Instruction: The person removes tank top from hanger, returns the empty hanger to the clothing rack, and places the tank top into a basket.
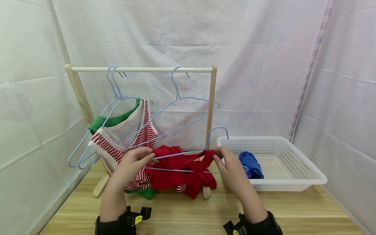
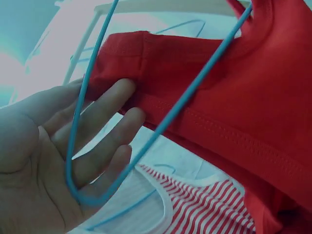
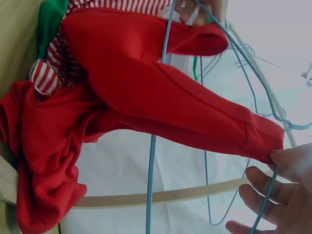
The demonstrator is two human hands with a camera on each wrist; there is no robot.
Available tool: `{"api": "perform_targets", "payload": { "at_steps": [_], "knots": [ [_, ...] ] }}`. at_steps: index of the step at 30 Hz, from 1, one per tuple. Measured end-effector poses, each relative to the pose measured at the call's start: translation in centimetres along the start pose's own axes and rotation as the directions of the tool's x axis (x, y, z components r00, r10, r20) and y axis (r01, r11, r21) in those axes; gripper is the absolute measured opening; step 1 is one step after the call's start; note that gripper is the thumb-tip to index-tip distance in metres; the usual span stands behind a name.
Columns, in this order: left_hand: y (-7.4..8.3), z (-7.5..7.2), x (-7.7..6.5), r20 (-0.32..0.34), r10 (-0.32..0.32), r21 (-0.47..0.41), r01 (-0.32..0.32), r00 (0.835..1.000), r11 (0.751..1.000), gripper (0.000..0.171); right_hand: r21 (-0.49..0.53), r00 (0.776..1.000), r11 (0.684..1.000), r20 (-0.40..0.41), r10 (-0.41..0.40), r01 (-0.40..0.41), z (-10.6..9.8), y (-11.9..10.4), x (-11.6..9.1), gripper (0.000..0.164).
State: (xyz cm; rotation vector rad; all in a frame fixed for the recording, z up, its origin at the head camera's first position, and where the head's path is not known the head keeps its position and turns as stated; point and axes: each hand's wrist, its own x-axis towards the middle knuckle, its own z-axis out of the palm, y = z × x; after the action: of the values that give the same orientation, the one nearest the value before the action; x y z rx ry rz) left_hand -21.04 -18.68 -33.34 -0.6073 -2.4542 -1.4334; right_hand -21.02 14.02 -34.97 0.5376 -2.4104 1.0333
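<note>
A red tank top (image 1: pixel 188 181) spreads between both hands with its straps raised, and its lower part is bunched on the table. My left hand (image 1: pixel 126 168) pinches one strap between thumb and fingertips. In the left wrist view, the rounded end of a blue wire hanger (image 2: pixel 194 87) crosses that hand's palm. My right hand (image 1: pixel 232 168) pinches the other strap; the hanger wire passes by its fingers in the right wrist view. The hanger's hook points up, and its lower bar runs across the front of the red cloth.
Behind stands a wooden rack (image 1: pixel 147 70) with several blue hangers. A red-and-white striped tank top (image 1: pixel 148 130) and a green garment (image 1: pixel 123 120) hang at its left. A white basket (image 1: pixel 293 186) at the right holds a blue cloth (image 1: pixel 251 164). White curtains surround the table.
</note>
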Motion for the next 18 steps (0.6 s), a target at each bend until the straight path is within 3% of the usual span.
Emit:
{"api": "perform_targets", "payload": {
  "at_steps": [3,8,18],
  "knots": [
    [0.7,0.8,0.1,0.008,0.058,0.136,-0.058,0.998,0.989,0.009,-0.007,1.000,1.000,-0.008,0.002,-0.002,0.3,-0.2,0.0,0.013],
    [1.7,2.1,0.3,0.018,0.143,0.320,-0.141,0.990,0.937,0.009,-0.015,1.000,1.000,-0.016,-0.005,0.005,0.6,-0.4,0.0,0.012],
    [2.4,3.8,0.8,0.009,0.205,0.407,-0.191,0.979,0.893,0.010,-0.038,0.991,0.993,-0.057,-0.117,0.115,0.9,-1.2,-0.3,0.009]
  ]
}}
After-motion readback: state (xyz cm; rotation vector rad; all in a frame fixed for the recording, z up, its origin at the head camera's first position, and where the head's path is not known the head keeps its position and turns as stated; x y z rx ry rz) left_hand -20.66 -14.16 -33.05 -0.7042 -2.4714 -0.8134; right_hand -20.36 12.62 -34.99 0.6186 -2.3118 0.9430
